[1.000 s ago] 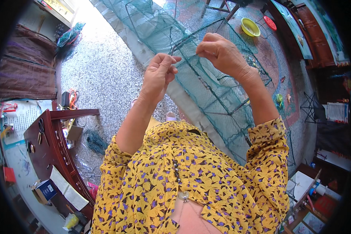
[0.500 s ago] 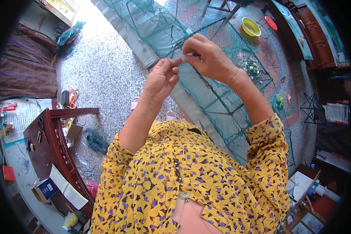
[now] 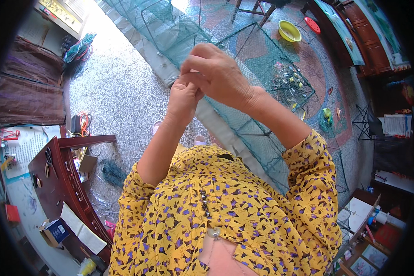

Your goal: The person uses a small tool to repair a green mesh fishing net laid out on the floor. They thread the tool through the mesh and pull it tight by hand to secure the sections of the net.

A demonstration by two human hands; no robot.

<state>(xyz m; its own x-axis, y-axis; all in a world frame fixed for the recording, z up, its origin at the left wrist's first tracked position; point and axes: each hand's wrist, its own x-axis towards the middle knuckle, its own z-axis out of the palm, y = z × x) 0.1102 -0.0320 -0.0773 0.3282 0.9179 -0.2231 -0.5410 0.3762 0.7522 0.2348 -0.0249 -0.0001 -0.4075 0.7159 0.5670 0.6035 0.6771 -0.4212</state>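
Your L hand [image 3: 183, 102] and R hand [image 3: 223, 78] are together up front, R fingers bent over the L fingertips; can't tell if anything's pinched btwn them. Green netting [image 3: 249, 125] is beyond & to the R of them, running from the top edge down toward your R sleeve [image 3: 308, 168], w/ a grey strip [image 3: 214, 123] along its L side. Mesh is prob. light, soft & limp, apt to snag; the dark frame bars [image 3: 265, 134] look stiffer, so best grip is likely a bar or corner, not loose mesh. Hard to make out: L fingertips (hidden under R), any thin line there, and the small pale & yellowish bits [image 3: 291, 79] at the net's R side, in or under it, unclear. Net's far end is cut off up top; R forearm & sleeve hide part.
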